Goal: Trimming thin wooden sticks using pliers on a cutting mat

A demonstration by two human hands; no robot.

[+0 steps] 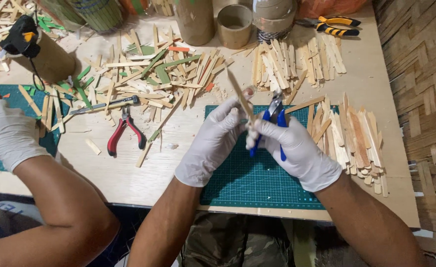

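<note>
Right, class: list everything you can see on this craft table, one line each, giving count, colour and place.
mat: one, green, under the hands
blue pliers: one, in the right hand
stick: one, pale wood, held in the left hand
red pliers: one, red and black, left of the mat
yellow pliers: one, yellow and black, far right
knife: one, grey, above the red pliers
stick piles: many sticks, pale wood with some green, centre, far and right
tubes: several, brown card, far edge
glue gun: one, black, far left
co-worker's hand: one, white glove, left edge
left hand: white glove
right hand: white glove
</note>
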